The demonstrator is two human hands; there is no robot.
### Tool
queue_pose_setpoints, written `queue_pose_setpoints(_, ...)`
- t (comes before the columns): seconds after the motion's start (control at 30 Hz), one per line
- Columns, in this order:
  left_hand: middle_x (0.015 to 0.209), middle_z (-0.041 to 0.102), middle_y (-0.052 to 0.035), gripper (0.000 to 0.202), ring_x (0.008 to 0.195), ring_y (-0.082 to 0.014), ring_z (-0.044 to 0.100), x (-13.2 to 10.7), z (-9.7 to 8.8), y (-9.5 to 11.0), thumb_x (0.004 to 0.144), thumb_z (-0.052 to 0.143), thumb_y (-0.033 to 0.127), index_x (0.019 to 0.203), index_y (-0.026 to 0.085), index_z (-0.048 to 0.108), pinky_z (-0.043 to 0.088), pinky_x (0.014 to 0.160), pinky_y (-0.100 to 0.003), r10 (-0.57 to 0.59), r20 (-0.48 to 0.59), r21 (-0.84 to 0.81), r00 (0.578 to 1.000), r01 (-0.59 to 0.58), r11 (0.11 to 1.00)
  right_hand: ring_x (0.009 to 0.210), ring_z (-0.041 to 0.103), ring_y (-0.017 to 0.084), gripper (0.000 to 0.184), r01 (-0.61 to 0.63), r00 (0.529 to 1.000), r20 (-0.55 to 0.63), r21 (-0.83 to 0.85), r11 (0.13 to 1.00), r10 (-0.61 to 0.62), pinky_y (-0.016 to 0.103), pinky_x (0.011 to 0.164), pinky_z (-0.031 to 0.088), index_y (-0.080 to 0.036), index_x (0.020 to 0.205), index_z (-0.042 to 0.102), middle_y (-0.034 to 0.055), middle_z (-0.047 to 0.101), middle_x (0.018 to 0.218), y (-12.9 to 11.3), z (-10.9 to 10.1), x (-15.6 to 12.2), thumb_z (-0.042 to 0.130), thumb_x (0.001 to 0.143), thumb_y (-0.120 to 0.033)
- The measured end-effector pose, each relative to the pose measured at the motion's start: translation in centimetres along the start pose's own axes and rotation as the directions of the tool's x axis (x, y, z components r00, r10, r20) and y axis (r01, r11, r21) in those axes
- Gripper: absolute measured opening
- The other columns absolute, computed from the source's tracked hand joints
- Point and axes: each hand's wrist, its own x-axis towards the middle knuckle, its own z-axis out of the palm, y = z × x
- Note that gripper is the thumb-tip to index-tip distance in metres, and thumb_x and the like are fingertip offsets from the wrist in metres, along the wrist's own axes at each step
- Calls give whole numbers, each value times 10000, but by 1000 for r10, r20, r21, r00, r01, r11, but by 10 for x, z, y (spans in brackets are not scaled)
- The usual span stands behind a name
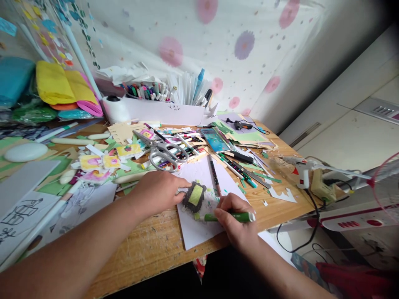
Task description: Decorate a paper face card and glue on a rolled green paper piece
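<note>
My right hand [235, 218] is closed round a green marker [241, 216], whose tip points left, low over the white sheet [199, 232]. Just beyond that tip lies a small green scrap [197, 216]. A small dark-edged paper cutout [195, 195] with a yellow-green middle rests on the sheet. My left hand [160, 189] pinches this cutout at its left edge; the thumb is partly hidden. Between the hands, a dark patterned pencil [214, 176] lies across the sheet. Green and grey marks spot the paper beside the cutout.
Grey scissors [163, 153] lie beyond my left hand among pens and scraps. Small painted cards [99, 162] are at left. A box of markers [165, 110] stands at the back. A phone [215, 140] lies behind the sheet; a white glue gun [302, 172] is at right.
</note>
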Motion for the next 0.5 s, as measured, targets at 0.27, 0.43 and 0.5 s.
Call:
queue_pose_setpoints(0.27, 982, 774, -30, 338, 864, -253, 707, 2, -4, 2, 825, 572, 338, 1135, 381, 701, 472, 687, -317, -19, 40, 65, 999, 17, 998, 480, 440, 112, 236, 53, 995, 83, -17, 998, -51, 240, 468, 352, -210, 580, 450, -38, 483, 516, -1, -3, 0, 574, 779, -239)
queue_pose_setpoints(0.43, 1003, 771, -42, 342, 886, -281, 706, 1, -7, 6, 819, 588, 339, 1140, 382, 699, 484, 694, -340, -38, 59, 44, 998, 35, 998, 470, 442, 108, 235, 84, 995, 67, -48, 995, -80, 227, 453, 356, -212, 603, 449, -38, 495, 515, -8, 3, 1, 580, 797, -239)
queue_pose_setpoints(0.5, 992, 772, -41, 327, 880, -287, 705, 0, -9, 8, 818, 599, 351, 1125, 391, 703, 481, 681, -342, -43, 64, 41, 997, 41, 998, 458, 443, 103, 227, 126, 990, 73, -85, 988, -120, 220, 441, 350, -211, 624, 466, -37, 509, 516, -14, 9, 3, 589, 811, -245)
